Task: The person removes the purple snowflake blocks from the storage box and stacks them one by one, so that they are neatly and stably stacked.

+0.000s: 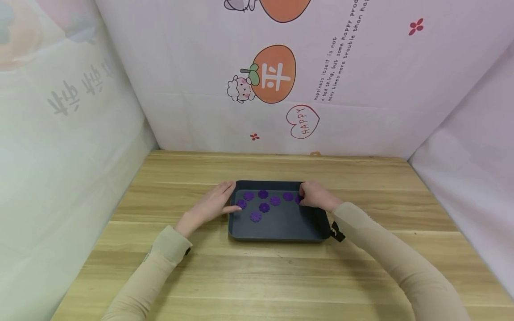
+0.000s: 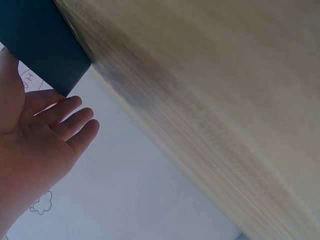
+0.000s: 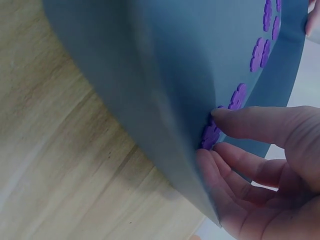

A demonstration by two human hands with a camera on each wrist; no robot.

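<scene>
In the head view, a shallow, rectangular dark grey tray [image 1: 285, 227] with a smooth matte base and raised rim lies flat, its long axis running left to right, along the grain of the wooden table [image 1: 241, 276]. Purple notched discs [image 1: 275, 201], round and flower-shaped, lie mostly in the tray's left and far parts. The left hand [image 1: 213, 201], loose and fingers extended, touches the tray's left end, thumb over the rim; the right hand [image 1: 317, 196] reaches in at its far right corner. The left wrist view shows the fingers around a tray corner, gripping none of the discs. In the right wrist view, the thumb and fingers pinch one purple disc [image 3: 212, 135] inside the tray, beside its wall, the notched edge showing.
</scene>
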